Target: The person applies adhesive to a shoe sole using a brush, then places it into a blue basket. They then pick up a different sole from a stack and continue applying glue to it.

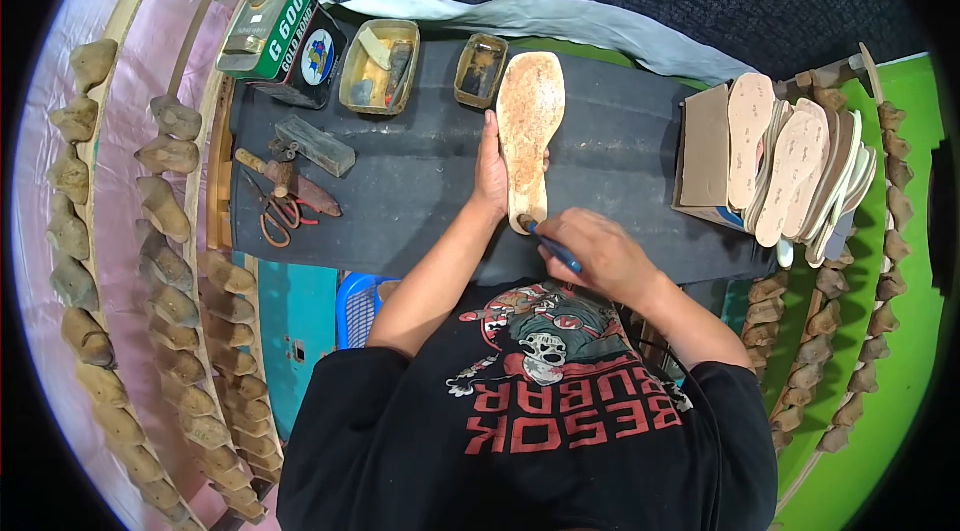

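Note:
My left hand is closed around the narrow middle of a tan shoe sole, thumb along its left edge. The sole stands with its wide end away from me, and its face looks mottled and partly shiny. In my right hand is a brush with a blue handle; its dark tip touches the sole's narrow end. Ahead of the sole sits a small tray with dark contents. The left fingers behind the sole are mostly hidden.
On the dark-topped table stand a G 600 glue can, a yellowish tub, a sharpening stone, a hammer and scissors. At right, a cardboard box adjoins stacked soles. Racks of shoe lasts flank both sides.

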The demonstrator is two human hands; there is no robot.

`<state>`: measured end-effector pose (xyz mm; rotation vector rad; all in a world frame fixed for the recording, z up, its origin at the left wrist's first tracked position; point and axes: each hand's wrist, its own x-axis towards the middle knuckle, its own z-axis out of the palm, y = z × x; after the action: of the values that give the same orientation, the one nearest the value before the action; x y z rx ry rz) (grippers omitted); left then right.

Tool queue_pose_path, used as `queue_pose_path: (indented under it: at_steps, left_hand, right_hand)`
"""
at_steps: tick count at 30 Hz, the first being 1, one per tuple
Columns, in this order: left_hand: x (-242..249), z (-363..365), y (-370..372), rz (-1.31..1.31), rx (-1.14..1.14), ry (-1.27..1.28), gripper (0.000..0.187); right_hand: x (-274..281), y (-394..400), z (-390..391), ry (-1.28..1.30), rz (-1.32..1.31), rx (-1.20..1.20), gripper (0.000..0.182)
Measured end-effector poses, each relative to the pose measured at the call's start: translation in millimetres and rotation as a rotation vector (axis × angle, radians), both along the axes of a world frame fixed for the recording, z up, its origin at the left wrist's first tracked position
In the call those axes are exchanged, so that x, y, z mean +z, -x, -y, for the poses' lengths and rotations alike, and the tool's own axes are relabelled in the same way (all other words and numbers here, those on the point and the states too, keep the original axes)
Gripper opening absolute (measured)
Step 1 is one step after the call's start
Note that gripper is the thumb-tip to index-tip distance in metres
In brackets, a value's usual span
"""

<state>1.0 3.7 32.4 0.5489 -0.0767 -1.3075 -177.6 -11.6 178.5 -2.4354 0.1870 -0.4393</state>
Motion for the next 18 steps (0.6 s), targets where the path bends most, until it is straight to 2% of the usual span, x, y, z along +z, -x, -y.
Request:
queue_pose_path:
  at_steps: [9, 15, 18]
  left_hand:
    - [7, 1, 3, -0.03, -0.014, 0.065, 0.074]
    - [10, 1, 2, -0.05, 0.0, 0.065, 0.071]
    - [12, 1, -4, -0.081, -0.001, 0.086, 0.07]
  right_hand:
    - [11, -11, 18, 0.089, 0.05, -0.06, 0.039]
    - [1, -1, 7, 0.11, -0.044, 0.121, 0.046]
    - [-8, 4, 5, 0.097, -0.023, 0.123, 0.047]
